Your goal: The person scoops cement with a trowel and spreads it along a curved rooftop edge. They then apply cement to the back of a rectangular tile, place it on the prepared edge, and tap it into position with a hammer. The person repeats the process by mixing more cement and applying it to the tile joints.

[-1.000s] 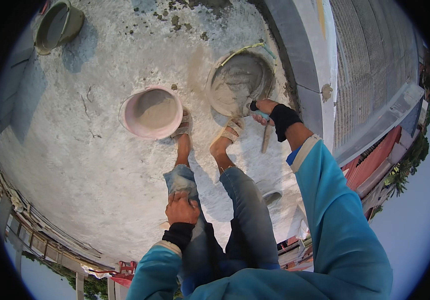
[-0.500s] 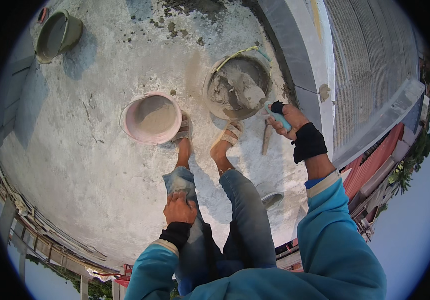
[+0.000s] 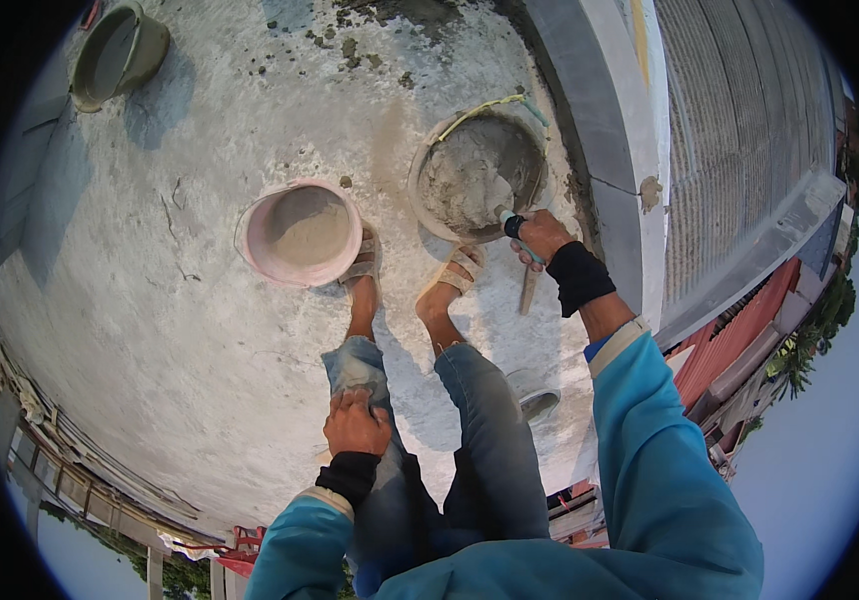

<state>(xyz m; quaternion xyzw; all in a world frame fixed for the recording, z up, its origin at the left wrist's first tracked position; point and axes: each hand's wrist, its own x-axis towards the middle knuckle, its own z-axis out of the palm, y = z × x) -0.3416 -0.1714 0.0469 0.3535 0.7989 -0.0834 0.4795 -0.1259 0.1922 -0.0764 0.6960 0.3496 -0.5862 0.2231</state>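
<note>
My right hand [image 3: 545,238] is wrapped round the pale blue handle of a trowel [image 3: 495,200], whose blade is partly sunk in wet grey mortar [image 3: 460,175]. That mortar sits in a round bucket [image 3: 420,205] with a yellow-green handle, just ahead of my right foot. My left hand [image 3: 358,424] lies with its fingers stretched over my left knee, holding nothing. A pink bucket [image 3: 260,250] with a grey, sandy-looking content stands in front of my left foot. A narrow brown piece [image 3: 528,292] shows just below my right hand.
Another bucket [image 3: 155,50] stands at the far left. Along the right runs a low grey wall [image 3: 622,215], with corrugated roofing [image 3: 740,130] beyond it. A small round container [image 3: 540,404] is beside my right leg. Mortar crumbs [image 3: 350,50] dot the concrete floor [image 3: 130,330].
My right hand has moved left and slightly down with the trowel, and its blade has gone deeper into the mortar. The mortar lump looks flatter. My left hand stays on my knee.
</note>
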